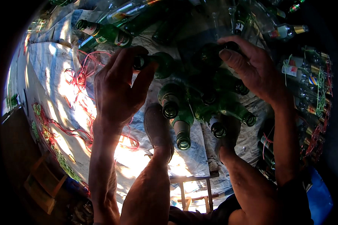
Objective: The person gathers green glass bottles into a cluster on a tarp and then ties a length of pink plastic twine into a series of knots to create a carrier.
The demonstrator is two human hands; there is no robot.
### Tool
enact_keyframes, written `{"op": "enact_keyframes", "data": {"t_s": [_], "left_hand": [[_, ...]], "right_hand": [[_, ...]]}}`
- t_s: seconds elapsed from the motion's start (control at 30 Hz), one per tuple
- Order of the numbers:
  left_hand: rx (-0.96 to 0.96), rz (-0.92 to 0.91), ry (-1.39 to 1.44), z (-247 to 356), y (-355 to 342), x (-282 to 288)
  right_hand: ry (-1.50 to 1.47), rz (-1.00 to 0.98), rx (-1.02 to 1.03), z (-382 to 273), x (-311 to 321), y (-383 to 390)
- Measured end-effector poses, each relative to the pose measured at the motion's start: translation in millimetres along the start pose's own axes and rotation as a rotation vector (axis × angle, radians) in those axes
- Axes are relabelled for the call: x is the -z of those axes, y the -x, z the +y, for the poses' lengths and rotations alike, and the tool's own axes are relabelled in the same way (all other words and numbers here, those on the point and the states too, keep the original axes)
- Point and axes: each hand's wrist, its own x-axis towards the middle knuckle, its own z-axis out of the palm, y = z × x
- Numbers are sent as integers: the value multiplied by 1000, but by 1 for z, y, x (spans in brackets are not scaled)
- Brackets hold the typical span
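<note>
Green glass bottles (pixel 182 129) cluster with mouths toward the viewer, near a pair of shoes (pixel 156 123), on a pale sheet (pixel 191 159). Left hand (pixel 116 88): fingers and thumb closed around the neck of an outer bottle (pixel 163 65) at upper left. Right hand (pixel 258 69): fingers and thumb curled about the neck of a dark bottle (pixel 207 56) at upper right. Red string (pixel 79 80) lies leftward.

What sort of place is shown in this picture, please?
Probably a bottle-collecting or recycling yard: green glass bottles cluster in the middle, loose red twine lies on a worn ground sheet, and more bottles are piled at the right.
</note>
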Motion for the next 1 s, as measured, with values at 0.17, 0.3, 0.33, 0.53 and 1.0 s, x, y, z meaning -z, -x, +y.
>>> {"op": "enact_keyframes", "data": {"t_s": [0.17,0.3,0.33,0.53,1.0], "left_hand": [[-32,-23,11,4,-2,-4],[-91,-29,70,2,-4,-8],[-91,-30,73,2,-5,-11],[-136,-21,151,7,-11,-21],[-179,-140,144,15,-17,-31]], "right_hand": [[-9,4,14,2,0,0],[21,16,28,1,0,0],[23,-4,2,0,1,0],[5,-8,4,1,1,0],[-15,-62,-66,6,1,-2]]}}
